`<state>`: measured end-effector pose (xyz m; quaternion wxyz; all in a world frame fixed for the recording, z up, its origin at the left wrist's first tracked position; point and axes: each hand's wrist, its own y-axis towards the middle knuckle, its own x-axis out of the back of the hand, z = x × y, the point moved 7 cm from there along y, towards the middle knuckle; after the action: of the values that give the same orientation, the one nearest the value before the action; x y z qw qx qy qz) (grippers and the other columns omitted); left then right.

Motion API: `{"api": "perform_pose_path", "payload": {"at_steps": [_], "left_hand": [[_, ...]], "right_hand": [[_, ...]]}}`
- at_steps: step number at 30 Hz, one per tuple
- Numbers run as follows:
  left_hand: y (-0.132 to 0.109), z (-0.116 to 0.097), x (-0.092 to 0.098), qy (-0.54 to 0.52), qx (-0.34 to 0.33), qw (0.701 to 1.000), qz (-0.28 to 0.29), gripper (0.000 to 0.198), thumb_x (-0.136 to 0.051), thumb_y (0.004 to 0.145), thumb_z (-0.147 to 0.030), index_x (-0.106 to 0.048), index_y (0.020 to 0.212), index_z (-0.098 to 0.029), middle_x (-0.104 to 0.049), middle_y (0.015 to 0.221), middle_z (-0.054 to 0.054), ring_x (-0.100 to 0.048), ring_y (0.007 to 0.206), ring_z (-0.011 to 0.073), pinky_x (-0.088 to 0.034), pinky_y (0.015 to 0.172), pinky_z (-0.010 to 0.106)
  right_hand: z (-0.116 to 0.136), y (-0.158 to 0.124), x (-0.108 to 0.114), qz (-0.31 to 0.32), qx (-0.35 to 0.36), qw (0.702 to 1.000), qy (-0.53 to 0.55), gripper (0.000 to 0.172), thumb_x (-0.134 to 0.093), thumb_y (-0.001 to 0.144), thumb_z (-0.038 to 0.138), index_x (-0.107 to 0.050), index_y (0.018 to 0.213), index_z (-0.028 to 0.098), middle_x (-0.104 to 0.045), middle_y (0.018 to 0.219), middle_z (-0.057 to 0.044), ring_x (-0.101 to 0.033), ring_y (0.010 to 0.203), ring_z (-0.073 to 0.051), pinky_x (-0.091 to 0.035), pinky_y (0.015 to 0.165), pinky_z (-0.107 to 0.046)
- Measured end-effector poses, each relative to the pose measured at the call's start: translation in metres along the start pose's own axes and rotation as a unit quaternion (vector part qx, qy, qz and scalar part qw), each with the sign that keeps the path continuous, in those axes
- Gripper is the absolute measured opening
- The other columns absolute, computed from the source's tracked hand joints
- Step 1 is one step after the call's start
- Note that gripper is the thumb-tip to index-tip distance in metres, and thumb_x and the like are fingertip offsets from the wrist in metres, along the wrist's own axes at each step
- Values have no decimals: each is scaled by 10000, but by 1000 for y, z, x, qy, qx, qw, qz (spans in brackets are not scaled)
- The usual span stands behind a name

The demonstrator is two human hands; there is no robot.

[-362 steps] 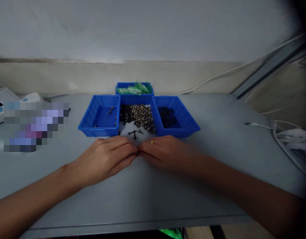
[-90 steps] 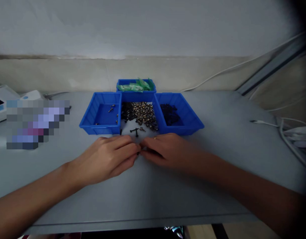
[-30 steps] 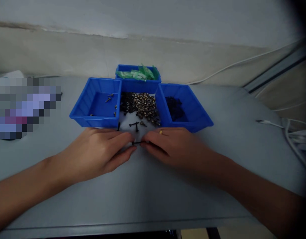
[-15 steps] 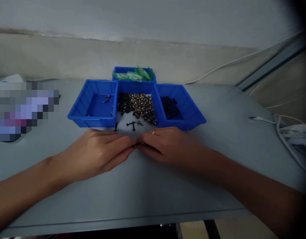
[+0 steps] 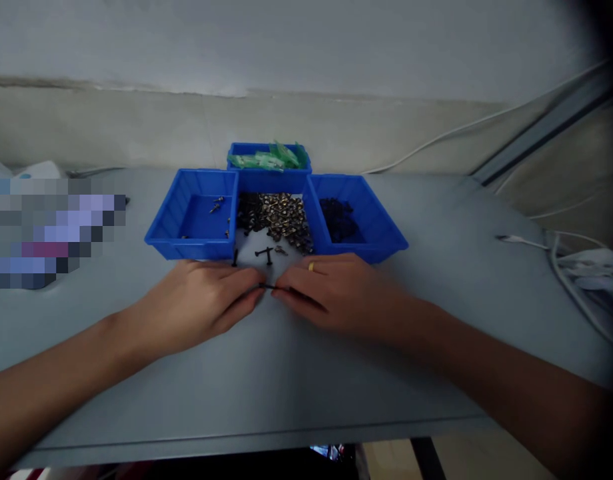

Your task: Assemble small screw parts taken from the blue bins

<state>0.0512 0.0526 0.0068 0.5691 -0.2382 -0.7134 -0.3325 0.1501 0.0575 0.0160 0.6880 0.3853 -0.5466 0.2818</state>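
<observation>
Between my fingertips is a thin black screw point(image 5: 269, 286), its ends partly hidden. My left hand point(image 5: 201, 297) pinches one end, and my right hand point(image 5: 331, 287), with a yellow ring, pinches the other. Just beyond them lie a few loose black screws point(image 5: 268, 256) and a silver screw point(image 5: 280, 251). Behind these spreads a pile of silver screws point(image 5: 289, 217), with black screws point(image 5: 251, 212) on its left side. The left blue bin point(image 5: 199, 248) holds several small screws. Dark small parts point(image 5: 339, 219) fill part of the right blue bin point(image 5: 381, 250).
A third blue bin point(image 5: 271, 180) at the back holds green plastic packets point(image 5: 271, 159). A pixelated object lies on the grey table point(image 5: 186, 400) at left. White cables point(image 5: 566, 267) run along the right side, near a slanted metal bar point(image 5: 536, 137).
My hands have drawn slightly apart, so more of the black screw shows between the fingertips. The view has tilted up a little; the bins have stayed put.
</observation>
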Motion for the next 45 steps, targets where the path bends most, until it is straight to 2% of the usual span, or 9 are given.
{"api": "perform_pose_path", "payload": {"at_steps": [3,7,15,23,31,36,41,45], "left_hand": [[1,-4,-1,-21,-15,1000,5,236,-362,873,-266,-515,726,-162,-528,607,-17,-486,519,97,-337,514,222],[1,-7,-3,-29,-19,999,1,234,-371,865,-264,-491,694,-159,-511,592,-20,-462,496,91,-321,496,223],[0,2,3,-37,24,999,-27,184,-410,843,-272,-520,752,-155,-520,602,-11,-512,557,104,-371,513,213],[-2,-8,15,-61,-9,995,-81,155,-434,856,-252,-546,844,-146,-547,680,-11,-534,625,90,-406,581,195],[-3,-11,13,-41,-55,992,-102,149,-443,859,-232,-548,822,-133,-535,701,4,-521,659,105,-419,614,220],[-6,-13,14,-27,-72,992,-99,174,-419,873,-227,-555,828,-128,-532,731,23,-514,677,119,-424,616,242],[-5,-14,11,-63,-82,993,-47,163,-418,873,-192,-521,980,-126,-545,868,55,-518,798,137,-438,715,270],[-4,-14,11,-83,-82,992,-43,142,-440,859,-173,-516,972,-134,-539,890,60,-516,830,144,-445,730,284]], "right_hand": [[8,-1,2,-19,25,999,-21,237,-377,854,234,-571,737,164,-595,660,-10,-536,607,-125,-388,566,-254],[10,-2,3,-39,43,998,-16,211,-386,852,227,-565,758,166,-599,668,-8,-530,617,-117,-385,575,-247],[-4,-1,-4,11,2,1000,9,185,-403,850,260,-557,815,164,-609,742,-18,-559,665,-136,-399,604,-254],[-6,1,-9,64,-28,997,26,137,-415,838,221,-541,834,168,-600,721,-21,-556,633,-140,-405,585,-259],[-6,1,-9,56,-22,998,27,160,-411,838,228,-557,834,164,-605,706,-21,-557,601,-135,-403,558,-255],[-4,1,-13,74,-11,997,15,166,-408,839,227,-558,833,157,-607,689,-27,-559,597,-143,-398,551,-261],[-1,3,-12,90,-6,996,7,212,-368,857,229,-559,811,150,-587,649,-29,-533,545,-138,-376,510,-261],[-1,3,-8,79,-14,996,30,217,-377,862,258,-562,812,156,-586,673,-21,-542,577,-132,-381,534,-256]]}}
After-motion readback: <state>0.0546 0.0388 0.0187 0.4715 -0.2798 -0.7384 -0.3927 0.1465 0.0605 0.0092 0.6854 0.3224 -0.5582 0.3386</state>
